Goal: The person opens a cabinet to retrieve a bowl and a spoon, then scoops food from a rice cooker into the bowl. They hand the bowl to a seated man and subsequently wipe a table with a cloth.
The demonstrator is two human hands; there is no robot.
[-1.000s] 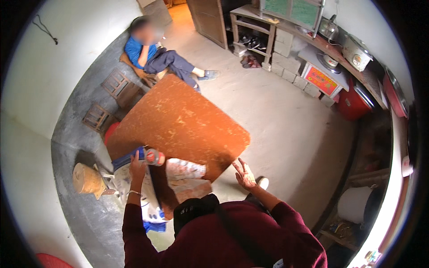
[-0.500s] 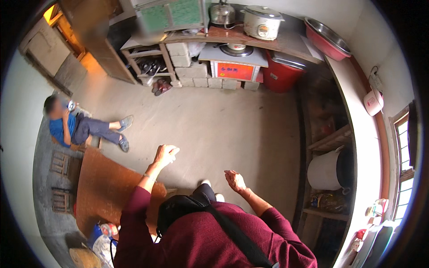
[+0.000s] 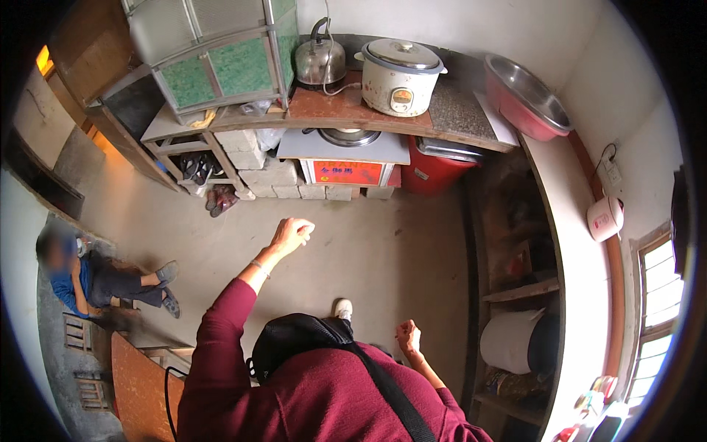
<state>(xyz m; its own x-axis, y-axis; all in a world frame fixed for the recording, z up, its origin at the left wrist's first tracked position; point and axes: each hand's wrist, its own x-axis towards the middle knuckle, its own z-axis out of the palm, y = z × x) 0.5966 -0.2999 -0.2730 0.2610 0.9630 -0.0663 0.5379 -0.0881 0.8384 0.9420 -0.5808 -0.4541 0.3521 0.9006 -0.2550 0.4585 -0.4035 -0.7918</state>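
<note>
My left hand [image 3: 293, 234] is raised ahead of me over the floor, its fingers curled closed with nothing showing in them. A thin bracelet [image 3: 259, 268] circles that wrist. Lower and to the right, my right hand [image 3: 407, 337] hangs beside my body, also curled, and I see nothing in its grip. Neither hand touches anything. Beyond them, a worktop [image 3: 324, 110] carries a white rice cooker [image 3: 396, 90] and a metal kettle [image 3: 319, 62]. A black bag [image 3: 294, 340] hangs at my front on a dark strap, and one white shoe [image 3: 343, 309] shows below.
A person [image 3: 85, 272] in blue sits at the left, near a brown table [image 3: 140, 390]. Below the worktop stand a red bin [image 3: 440, 168] and a low grey-topped stand [image 3: 294, 145]. Shelving along the right holds a white bucket [image 3: 509, 340]. A pink basin [image 3: 526, 103] rests in the far corner.
My view has moved forward: the worktop is closer, and the table and seated person have slid left and down. My left hand sits higher, and my right hand is lower and farther right.
</note>
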